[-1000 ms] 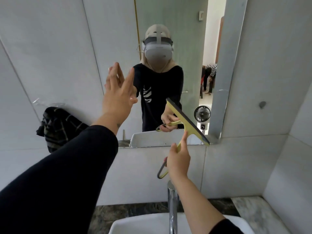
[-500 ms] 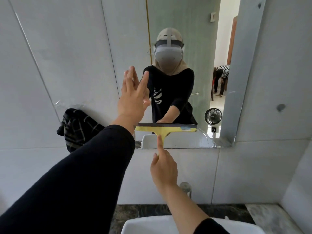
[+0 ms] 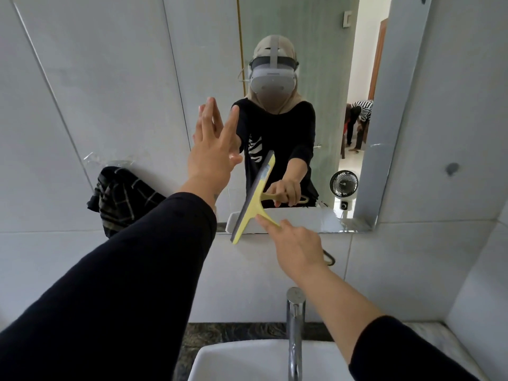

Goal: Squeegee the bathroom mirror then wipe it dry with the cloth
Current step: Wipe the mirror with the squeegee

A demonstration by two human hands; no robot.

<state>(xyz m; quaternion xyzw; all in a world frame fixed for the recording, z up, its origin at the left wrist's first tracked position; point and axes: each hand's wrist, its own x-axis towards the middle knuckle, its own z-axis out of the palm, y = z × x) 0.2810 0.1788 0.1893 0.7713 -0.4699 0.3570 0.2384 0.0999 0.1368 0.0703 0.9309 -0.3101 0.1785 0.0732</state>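
Observation:
The bathroom mirror (image 3: 324, 78) hangs on the tiled wall ahead. My right hand (image 3: 298, 247) grips the handle of a yellow squeegee (image 3: 254, 200), index finger stretched along the handle. Its blade stands steeply tilted, nearly upright, against the mirror's lower left part and reaches past the bottom edge. My left hand (image 3: 213, 152) is raised flat with fingers apart against the mirror's left edge, holding nothing. A dark checked cloth (image 3: 123, 199) hangs on the wall left of the mirror, apart from both hands.
A chrome tap (image 3: 295, 320) rises over the white basin (image 3: 247, 361) just below my right arm. A dark stone counter (image 3: 203, 336) runs behind the basin. The mirror reflects a small fan and a second person in a doorway. A tiled side wall stands at right.
The squeegee blade has turned from level along the mirror's bottom to steeply tilted, its top end now higher on the glass. My right hand shifted right; the left hand stays on the mirror.

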